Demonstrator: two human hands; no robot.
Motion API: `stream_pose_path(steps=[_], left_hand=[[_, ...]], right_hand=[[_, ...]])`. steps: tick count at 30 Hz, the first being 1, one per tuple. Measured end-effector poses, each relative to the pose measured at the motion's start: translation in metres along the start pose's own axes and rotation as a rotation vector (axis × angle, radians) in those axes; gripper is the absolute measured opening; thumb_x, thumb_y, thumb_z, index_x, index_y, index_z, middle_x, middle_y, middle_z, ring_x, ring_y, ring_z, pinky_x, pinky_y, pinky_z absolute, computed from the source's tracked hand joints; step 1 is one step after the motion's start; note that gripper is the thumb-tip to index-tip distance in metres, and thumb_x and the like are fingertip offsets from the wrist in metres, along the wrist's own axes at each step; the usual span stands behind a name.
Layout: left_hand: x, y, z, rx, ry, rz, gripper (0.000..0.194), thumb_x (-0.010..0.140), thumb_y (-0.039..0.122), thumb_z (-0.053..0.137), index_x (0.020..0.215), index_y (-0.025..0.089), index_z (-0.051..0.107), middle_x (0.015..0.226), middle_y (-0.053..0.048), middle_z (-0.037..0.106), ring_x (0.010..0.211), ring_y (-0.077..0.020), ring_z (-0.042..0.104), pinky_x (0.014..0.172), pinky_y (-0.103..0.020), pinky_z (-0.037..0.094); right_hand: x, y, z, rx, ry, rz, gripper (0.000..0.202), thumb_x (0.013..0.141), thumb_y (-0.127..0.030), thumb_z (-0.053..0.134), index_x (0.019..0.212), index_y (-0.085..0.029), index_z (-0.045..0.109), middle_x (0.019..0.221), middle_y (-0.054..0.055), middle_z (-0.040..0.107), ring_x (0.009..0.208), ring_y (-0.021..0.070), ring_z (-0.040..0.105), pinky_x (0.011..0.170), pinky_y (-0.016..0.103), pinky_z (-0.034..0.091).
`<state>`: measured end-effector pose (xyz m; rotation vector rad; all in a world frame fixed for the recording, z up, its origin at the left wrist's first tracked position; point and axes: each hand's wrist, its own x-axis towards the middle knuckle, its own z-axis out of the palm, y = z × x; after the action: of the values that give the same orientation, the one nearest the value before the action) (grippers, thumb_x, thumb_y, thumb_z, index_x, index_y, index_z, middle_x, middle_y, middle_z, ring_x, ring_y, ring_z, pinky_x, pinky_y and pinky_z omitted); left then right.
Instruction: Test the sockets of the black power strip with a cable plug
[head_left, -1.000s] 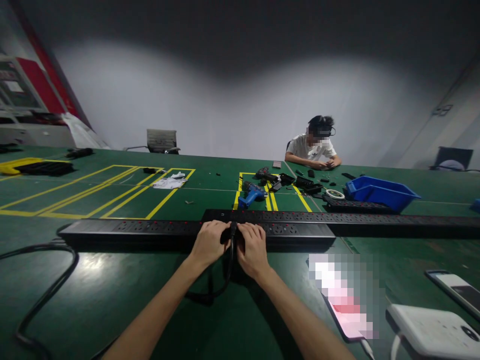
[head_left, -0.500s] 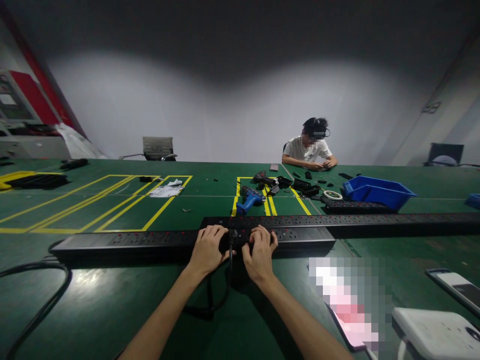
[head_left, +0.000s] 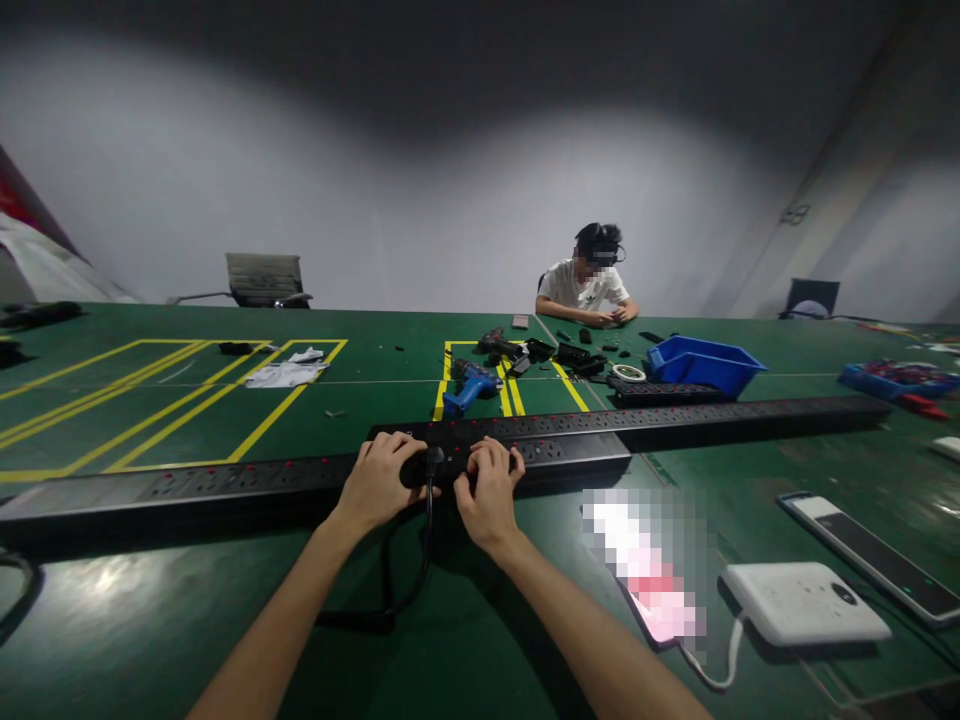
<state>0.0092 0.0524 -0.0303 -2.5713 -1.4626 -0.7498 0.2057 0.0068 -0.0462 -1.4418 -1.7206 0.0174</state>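
Observation:
A long black power strip (head_left: 270, 487) with rows of sockets and small red marks lies across the table before me. My left hand (head_left: 384, 472) wraps over its near edge, fingers on top, thumb on the front side. A black plug (head_left: 433, 460) sits on the strip's middle between my hands, and its cord (head_left: 428, 535) hangs down to the table. My right hand (head_left: 489, 490) grips the strip just right of the plug, with its fingers curled on the top face. Whatever lies beneath the fingertips is hidden. A second long power strip (head_left: 750, 420) stretches behind it, to the right.
Two cordless drills, one blue (head_left: 471, 388), lie beyond the strips near a blue bin (head_left: 705, 366). Black parts and a tape roll (head_left: 628, 373) are nearby. At right are a blurred pink item (head_left: 664, 615), a white power bank (head_left: 806, 603) and a phone (head_left: 870, 555). A person (head_left: 585, 285) sits opposite.
My view has turned to the right, so the scene sits further left. Both hands stay at the same places on the power strip, and the plug remains between them.

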Motion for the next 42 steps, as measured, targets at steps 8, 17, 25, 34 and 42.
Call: stream_pose_path(steps=[8,17,25,34,42], left_hand=[[-0.001,0.002,-0.002,-0.014,0.016,0.015,0.056,0.07,0.061,0.066,0.112,0.025,0.061,0.113,-0.008,0.06,0.109,-0.029,0.049,0.089,-0.043,0.037],[0.001,-0.001,-0.002,-0.013,0.005,0.022,0.053,0.069,0.058,0.068,0.112,0.026,0.061,0.113,-0.008,0.061,0.108,-0.0294,0.05,0.088,-0.042,0.038],[0.001,0.001,-0.003,-0.026,-0.013,-0.009,0.049,0.069,0.053,0.07,0.11,0.026,0.061,0.117,-0.007,0.059,0.11,-0.0285,0.049,0.09,-0.043,0.037],[0.005,-0.013,-0.004,-0.088,-0.101,0.022,0.061,0.063,0.058,0.074,0.114,0.028,0.06,0.118,-0.006,0.058,0.111,-0.028,0.047,0.093,-0.043,0.036],[0.004,-0.014,-0.005,-0.075,-0.094,0.035,0.059,0.065,0.058,0.073,0.115,0.028,0.062,0.12,-0.007,0.057,0.114,-0.0298,0.046,0.094,-0.045,0.036]], right_hand=[[0.0,-0.002,-0.001,-0.046,-0.047,-0.034,0.007,0.08,-0.018,0.049,0.086,-0.021,0.051,0.112,0.008,0.058,0.125,0.0253,0.041,0.107,0.048,0.01],[0.0,-0.002,0.001,-0.007,-0.049,-0.046,0.007,0.079,-0.017,0.049,0.085,-0.021,0.05,0.112,0.007,0.058,0.125,0.0245,0.041,0.108,0.047,0.009],[-0.001,-0.002,0.001,0.003,-0.041,-0.056,0.008,0.079,-0.017,0.049,0.085,-0.021,0.051,0.111,0.007,0.059,0.125,0.0243,0.041,0.108,0.047,0.01],[0.001,-0.001,0.003,0.038,-0.033,-0.043,0.009,0.078,-0.015,0.049,0.084,-0.021,0.05,0.109,0.005,0.06,0.123,0.0223,0.043,0.108,0.045,0.009],[0.001,-0.004,-0.003,0.0,-0.052,-0.062,0.012,0.078,-0.017,0.051,0.09,-0.021,0.052,0.114,0.008,0.058,0.124,0.0248,0.041,0.107,0.047,0.012]])
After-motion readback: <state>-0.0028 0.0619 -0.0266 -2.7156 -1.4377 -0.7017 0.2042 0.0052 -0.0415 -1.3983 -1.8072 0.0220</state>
